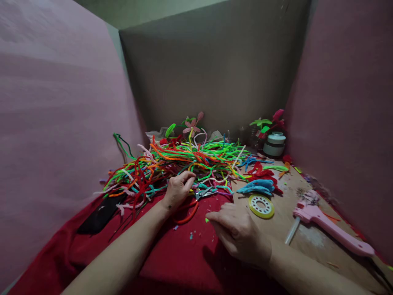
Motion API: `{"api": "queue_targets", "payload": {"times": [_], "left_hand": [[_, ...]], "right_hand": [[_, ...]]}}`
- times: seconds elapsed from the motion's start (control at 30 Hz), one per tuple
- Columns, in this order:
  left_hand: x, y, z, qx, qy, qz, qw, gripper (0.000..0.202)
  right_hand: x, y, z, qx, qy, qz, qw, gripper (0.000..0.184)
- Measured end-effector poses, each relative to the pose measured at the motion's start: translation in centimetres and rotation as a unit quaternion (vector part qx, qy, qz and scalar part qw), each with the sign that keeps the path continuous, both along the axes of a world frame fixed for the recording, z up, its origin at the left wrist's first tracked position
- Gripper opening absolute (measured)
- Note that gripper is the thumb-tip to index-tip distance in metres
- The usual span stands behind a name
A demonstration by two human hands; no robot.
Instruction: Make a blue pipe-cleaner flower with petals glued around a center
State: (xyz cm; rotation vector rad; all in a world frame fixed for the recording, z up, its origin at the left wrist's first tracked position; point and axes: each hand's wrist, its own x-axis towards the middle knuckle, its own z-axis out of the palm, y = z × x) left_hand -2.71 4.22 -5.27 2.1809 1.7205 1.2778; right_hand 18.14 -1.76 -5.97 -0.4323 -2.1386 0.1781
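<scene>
My left hand [178, 189] rests at the near edge of a big heap of coloured pipe cleaners [187, 162], its fingers curled onto the strands; what they grip is hidden. My right hand [238, 233] lies on the red cloth [172, 258], fingers bent and pinched near a tiny green scrap [207, 220]. Between the hands lie a curved orange pipe cleaner [188, 215] and small scissors [205, 192].
A yellow ring disc [261, 205], a pink glue gun [328, 227], blue twisted pieces [256, 187] and red pieces [260, 171] lie on the cardboard at right. A white jar [274, 144] and pipe-cleaner flowers [193, 125] stand at the back. A black object [101, 213] lies left. Pink walls enclose both sides.
</scene>
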Motion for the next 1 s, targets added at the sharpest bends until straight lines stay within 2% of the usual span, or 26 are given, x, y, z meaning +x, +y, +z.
{"api": "queue_targets", "payload": {"times": [0.1, 0.17, 0.3, 0.37, 0.43, 0.5, 0.57, 0.63, 0.77, 1.0], "left_hand": [[0.1, -0.3, 0.6, -0.025, -0.003, -0.011, 1.0, 0.022], [0.0, -0.6, 1.3, -0.048, 0.002, -0.026, 0.999, 0.023], [0.0, -1.4, 3.3, -0.107, 0.041, -0.079, 0.99, 0.021], [-0.1, -2.0, 4.2, -0.142, 0.13, -0.112, 0.975, 0.022], [-0.3, -2.8, 4.6, -0.163, 0.261, -0.115, 0.944, 0.022], [-0.6, -3.6, 4.4, -0.17, 0.366, -0.087, 0.911, 0.025], [-0.9, -4.2, 3.7, -0.175, 0.41, -0.07, 0.892, 0.024], [-1.2, -4.5, 2.8, -0.178, 0.414, -0.07, 0.89, 0.025], [-1.4, -4.3, 1.9, -0.2, 0.392, -0.079, 0.894, 0.03], [-1.5, -3.9, 2.9, -0.259, 0.355, -0.074, 0.895, 0.037]], "right_hand": [[0.2, 0.2, 0.3, 0.062, -0.036, -0.014, 0.997, 0.018], [0.5, 0.7, 1.2, 0.101, -0.041, -0.02, 0.994, 0.017], [1.7, 2.4, 3.6, 0.062, 0.037, -0.076, 0.994, 0.017], [2.2, 3.4, 4.5, 0.092, 0.018, -0.093, 0.991, 0.016], [2.5, 4.3, 4.8, 0.142, -0.008, -0.103, 0.984, 0.015], [2.7, 4.9, 4.7, 0.16, -0.005, -0.114, 0.981, 0.014], [2.7, 5.2, 4.0, 0.14, 0.012, -0.127, 0.982, 0.012], [2.6, 5.2, 3.1, 0.12, 0.016, -0.133, 0.984, 0.012], [2.7, 4.8, 1.4, 0.137, -0.011, -0.125, 0.983, 0.015], [3.4, 4.6, 0.7, 0.081, 0.004, -0.125, 0.989, 0.015]]}}
